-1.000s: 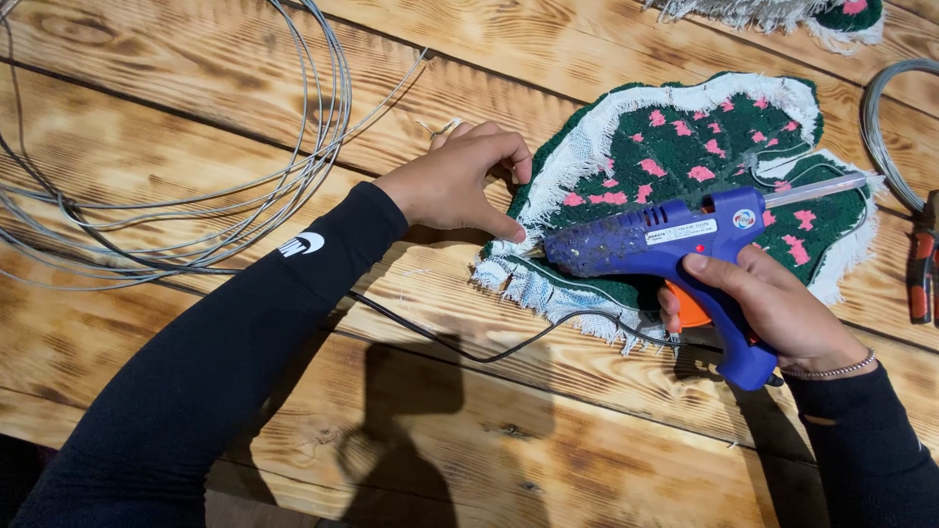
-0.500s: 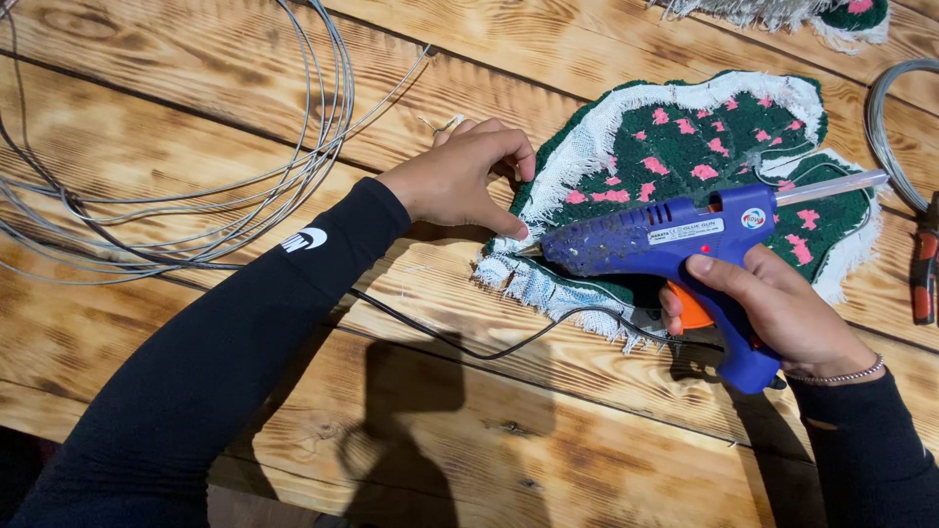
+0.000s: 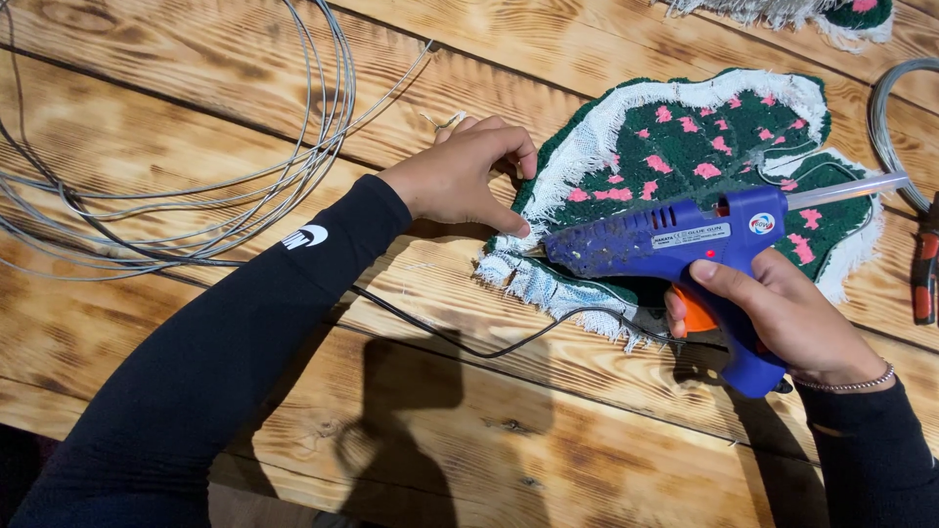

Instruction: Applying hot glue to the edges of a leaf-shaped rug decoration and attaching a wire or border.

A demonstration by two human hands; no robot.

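**Glue gun at the edge of a tufted piece**

On a plank table (image 3: 245, 88) of scorched wood lies a green tufted piece (image 3: 704, 156) with pink spots and a white fringed border. The right hand (image 3: 782, 318) grips a blue glue gun (image 3: 675, 240) by its handle, a finger on the orange trigger, nozzle pointing at the piece's lower left edge. The left hand (image 3: 465, 176), fingers curled, presses that border down just beside the nozzle. A black cord (image 3: 469, 347) trails across the planks. Coiled wire (image 3: 196, 196) sits well to the left, pliers (image 3: 924, 274) at the far right.
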